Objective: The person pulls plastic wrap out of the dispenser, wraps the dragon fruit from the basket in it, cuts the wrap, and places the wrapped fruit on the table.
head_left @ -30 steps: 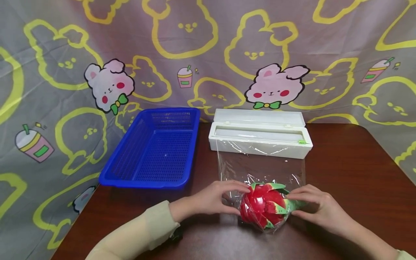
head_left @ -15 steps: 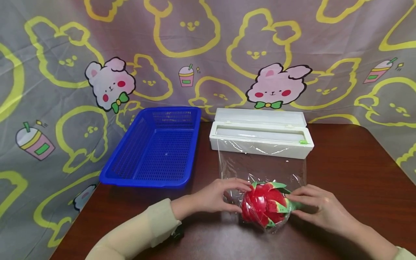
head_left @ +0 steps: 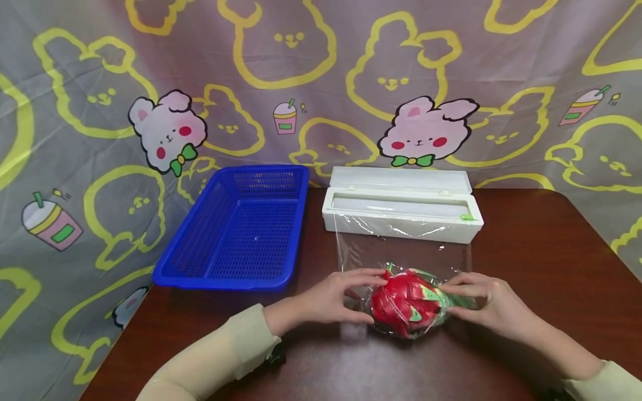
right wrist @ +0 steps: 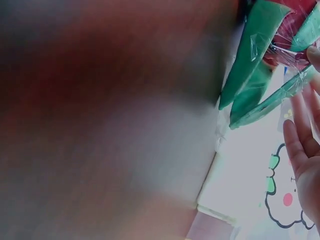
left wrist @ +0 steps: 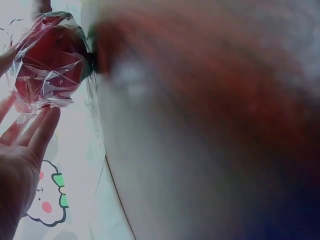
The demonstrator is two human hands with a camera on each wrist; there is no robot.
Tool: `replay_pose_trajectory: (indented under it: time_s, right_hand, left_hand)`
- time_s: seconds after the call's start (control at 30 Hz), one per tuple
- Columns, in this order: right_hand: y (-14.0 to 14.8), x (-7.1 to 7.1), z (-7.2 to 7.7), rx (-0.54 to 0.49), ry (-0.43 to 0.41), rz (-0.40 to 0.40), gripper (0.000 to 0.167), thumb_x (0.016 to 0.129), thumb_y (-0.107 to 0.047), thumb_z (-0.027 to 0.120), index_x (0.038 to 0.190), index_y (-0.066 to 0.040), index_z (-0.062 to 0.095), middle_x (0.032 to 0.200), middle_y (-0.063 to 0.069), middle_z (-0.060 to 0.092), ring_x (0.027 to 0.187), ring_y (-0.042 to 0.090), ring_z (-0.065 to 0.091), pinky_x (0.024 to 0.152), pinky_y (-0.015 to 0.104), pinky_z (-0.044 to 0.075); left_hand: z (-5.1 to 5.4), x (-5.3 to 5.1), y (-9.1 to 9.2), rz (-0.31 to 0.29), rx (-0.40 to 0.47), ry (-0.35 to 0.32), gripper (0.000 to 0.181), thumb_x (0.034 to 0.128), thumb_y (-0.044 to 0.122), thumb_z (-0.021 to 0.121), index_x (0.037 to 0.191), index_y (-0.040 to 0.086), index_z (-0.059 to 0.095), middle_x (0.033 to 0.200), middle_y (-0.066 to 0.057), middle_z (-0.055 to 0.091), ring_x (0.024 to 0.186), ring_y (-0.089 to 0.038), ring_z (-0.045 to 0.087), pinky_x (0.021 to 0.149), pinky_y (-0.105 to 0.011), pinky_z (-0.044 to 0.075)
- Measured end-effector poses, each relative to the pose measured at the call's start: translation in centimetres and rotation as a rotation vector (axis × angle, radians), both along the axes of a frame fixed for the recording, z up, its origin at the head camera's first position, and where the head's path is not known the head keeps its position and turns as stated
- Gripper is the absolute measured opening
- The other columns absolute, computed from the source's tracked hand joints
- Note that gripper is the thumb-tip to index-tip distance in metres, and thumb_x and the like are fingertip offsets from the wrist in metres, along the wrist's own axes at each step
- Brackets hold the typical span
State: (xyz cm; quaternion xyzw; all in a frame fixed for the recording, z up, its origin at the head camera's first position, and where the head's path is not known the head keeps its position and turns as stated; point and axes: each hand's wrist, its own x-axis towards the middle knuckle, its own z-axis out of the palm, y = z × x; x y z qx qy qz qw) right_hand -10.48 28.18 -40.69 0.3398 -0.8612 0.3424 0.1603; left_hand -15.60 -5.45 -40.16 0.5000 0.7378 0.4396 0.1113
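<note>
Gripping dragon fruit (head_left: 401, 303) at opposite sides: left hand (head_left: 338, 296), right hand (head_left: 494, 306). Film (head_left: 401, 252) wraps it already, yet runs uncut to white box (head_left: 401, 181).

Head camera looks forward and down across the table (head_left: 531, 262); both wrist cameras, tilted sideways, share a close view of the wrapped red fruit (head_left: 401, 303).

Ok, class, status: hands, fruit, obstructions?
Left hand and right hand holding red-green dragon fruit. Clear plastic film around it, running to white oblong box. No obstruction seen.
</note>
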Motion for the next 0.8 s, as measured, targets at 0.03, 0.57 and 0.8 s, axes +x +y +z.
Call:
replay_pose_trajectory:
  time_s: [0.03, 0.57, 0.8]
  right_hand:
    - [-0.1, -0.1, 0.1, 0.012, -0.010, -0.014, 0.054, 0.057, -0.004, 0.092, 0.107, -0.017, 0.077, 0.097, -0.007, 0.067, 0.085, 0.006, 0.057, 0.060, 0.013, 0.042]
    - [-0.4, -1.4, 0.6, 0.093, -0.086, -0.044, 0.038, 0.074, -0.009, 0.084, 0.111, -0.013, 0.075, 0.098, -0.010, 0.068, 0.085, 0.006, 0.063, 0.068, 0.021, 0.050]
    - [-0.5, -2.1, 0.8, 0.106, -0.139, -0.055, 0.033, 0.079, -0.011, 0.080, 0.111, -0.011, 0.075, 0.097, -0.009, 0.069, 0.084, 0.005, 0.061, 0.067, 0.024, 0.051]
  left_hand:
    - [0.0, -0.1, 0.0, 0.007, 0.002, -0.007, 0.068, 0.0770, 0.009, 0.083, 0.137, 0.007, 0.053, 0.149, -0.006, 0.042, 0.125, -0.012, 0.050, 0.079, -0.022, 0.053]
    - [-0.6, -1.5, 0.7, 0.131, 0.004, -0.225, 0.057, 0.0819, 0.009, 0.078, 0.134, 0.007, 0.056, 0.127, -0.011, 0.062, 0.105, -0.006, 0.062, 0.081, -0.025, 0.053]
    - [-0.5, -2.0, 0.7, 0.164, -0.028, -0.220, 0.052, 0.0880, 0.012, 0.073, 0.136, 0.006, 0.055, 0.129, -0.010, 0.061, 0.108, -0.010, 0.061, 0.085, -0.022, 0.051]
